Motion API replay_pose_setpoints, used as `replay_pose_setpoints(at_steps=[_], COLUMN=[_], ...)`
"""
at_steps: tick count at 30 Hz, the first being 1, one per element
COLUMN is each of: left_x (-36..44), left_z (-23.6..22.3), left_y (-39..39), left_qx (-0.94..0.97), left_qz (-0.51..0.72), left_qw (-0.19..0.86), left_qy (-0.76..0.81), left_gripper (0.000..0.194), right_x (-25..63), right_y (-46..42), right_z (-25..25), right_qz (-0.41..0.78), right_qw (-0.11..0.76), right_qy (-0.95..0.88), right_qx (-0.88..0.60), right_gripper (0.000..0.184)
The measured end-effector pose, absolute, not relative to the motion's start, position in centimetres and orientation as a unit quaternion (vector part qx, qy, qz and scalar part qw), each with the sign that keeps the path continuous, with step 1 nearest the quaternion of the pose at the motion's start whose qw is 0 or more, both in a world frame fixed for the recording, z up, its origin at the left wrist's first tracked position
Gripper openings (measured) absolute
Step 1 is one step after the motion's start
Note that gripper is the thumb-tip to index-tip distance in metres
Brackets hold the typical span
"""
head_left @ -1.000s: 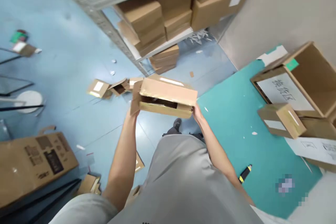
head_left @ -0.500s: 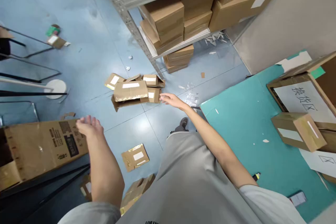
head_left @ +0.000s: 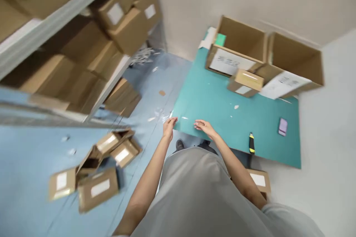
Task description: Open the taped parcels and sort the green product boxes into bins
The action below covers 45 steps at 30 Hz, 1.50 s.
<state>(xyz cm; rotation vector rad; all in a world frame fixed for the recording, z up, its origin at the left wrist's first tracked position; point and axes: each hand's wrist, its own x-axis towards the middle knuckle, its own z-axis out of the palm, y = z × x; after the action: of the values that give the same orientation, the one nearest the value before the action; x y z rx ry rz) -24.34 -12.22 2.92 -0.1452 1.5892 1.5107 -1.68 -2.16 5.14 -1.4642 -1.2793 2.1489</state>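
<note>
My left hand (head_left: 169, 127) hovers by the near left corner of the teal-topped table (head_left: 205, 100). Its fingers are loosely bent, and I see nothing in them. My right hand (head_left: 205, 127) is over the table's near edge with its fingers stretched toward the left hand, also holding nothing. A small cardboard box (head_left: 246, 83) sits on the table in front of two large open cartons (head_left: 236, 57) with handwritten white signs. A black and yellow box cutter (head_left: 251, 143) lies near the front edge, with a phone (head_left: 283, 126) to its right.
Metal shelving (head_left: 111, 85) packed with cardboard boxes stands on the left. Several discarded cardboard boxes (head_left: 98, 189) lie on the blue floor below it. Scraps of white packing (head_left: 141, 56) are on the floor by the wall. Another box (head_left: 260, 179) shows beneath the table.
My view has swung right from the floor to the table. Both hands have come from above the discarded boxes to the table's near edge, closer together. The discarded boxes now appear lower left.
</note>
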Motion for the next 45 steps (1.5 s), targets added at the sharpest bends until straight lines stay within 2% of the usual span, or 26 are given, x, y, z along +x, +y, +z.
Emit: replay_pose_setpoints(at_steps=[7,14,19,22,25,28,32,38,45], left_x=[-15.4,-2.9,1.0,2.0,2.2,2.3,3.8,8.1,12.4], left_z=[6.3,7.5,8.2,8.4,8.5,8.0,6.6,4.3,3.8], left_y=[5.3,14.8,23.5,28.3,31.2,31.0,25.5,13.5,6.3], left_qx=[0.127,0.184,0.215,0.236,0.257,0.270,0.277,0.312,0.424], left_qz=[0.577,0.519,0.478,0.440,0.411,0.388,0.338,0.207,0.079], left_qw=[0.524,0.552,0.542,0.515,0.490,0.484,0.516,0.608,0.680], left_qy=[0.613,0.626,0.656,0.697,0.725,0.736,0.737,0.700,0.592], left_gripper=[0.039,0.040,0.069,0.090,0.103,0.103,0.084,0.056,0.051], right_x=[13.4,25.1,29.3,29.5,28.7,27.9,27.6,27.8,29.1], right_y=[3.9,12.5,22.4,27.8,31.6,32.6,28.8,14.8,-3.3], right_z=[5.8,4.7,3.6,3.1,2.7,2.1,0.8,-0.2,1.0], right_qz=[0.698,0.664,0.613,0.585,0.575,0.584,0.625,0.663,0.639], right_qw=[0.299,0.343,0.379,0.403,0.418,0.428,0.417,0.422,0.481], right_qy=[-0.324,-0.304,-0.324,-0.333,-0.348,-0.356,-0.299,-0.174,-0.029], right_qx=[-0.564,-0.591,-0.612,-0.620,-0.611,-0.590,-0.588,-0.594,-0.600], right_gripper=[0.025,0.033,0.051,0.065,0.077,0.081,0.072,0.046,0.029])
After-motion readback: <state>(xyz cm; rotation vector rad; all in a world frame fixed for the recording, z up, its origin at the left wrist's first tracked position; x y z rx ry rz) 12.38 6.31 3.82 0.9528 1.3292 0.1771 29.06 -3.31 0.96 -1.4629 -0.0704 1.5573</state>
